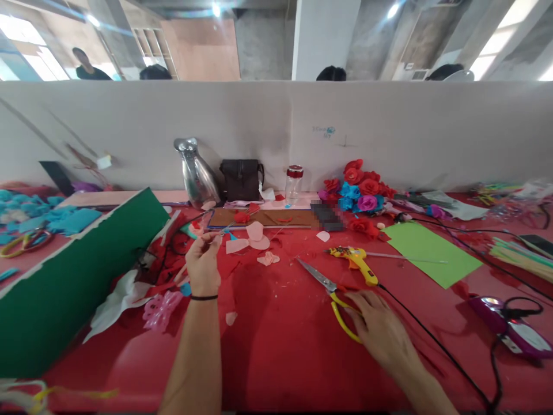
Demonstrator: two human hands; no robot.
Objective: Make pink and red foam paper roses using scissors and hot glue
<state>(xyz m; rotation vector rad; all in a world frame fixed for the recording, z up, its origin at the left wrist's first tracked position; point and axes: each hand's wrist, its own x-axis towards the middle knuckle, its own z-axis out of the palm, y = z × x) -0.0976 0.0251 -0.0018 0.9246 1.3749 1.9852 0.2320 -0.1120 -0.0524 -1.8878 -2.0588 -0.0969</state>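
My left hand (204,262), with a dark band at the wrist, is raised left of centre. Its fingers are pinched together near a thin stem; what they hold is too small to make out. My right hand (375,320) rests at the yellow handles of the scissors (339,311), whose blades point up and left. Its fingers are partly hidden, so a grip cannot be made out. Pale pink paper petals (256,236) lie just right of my left hand, with a small pink flower piece (268,259) below them. A yellow glue gun (356,262) lies beyond the scissors.
A green board (82,282) stands at the left. Paper flowers (365,187), a glass jar (294,187), a black bag (242,180) and a metal jug (199,176) line the back. Green paper (434,253), a purple device (512,328) and black cords lie at the right.
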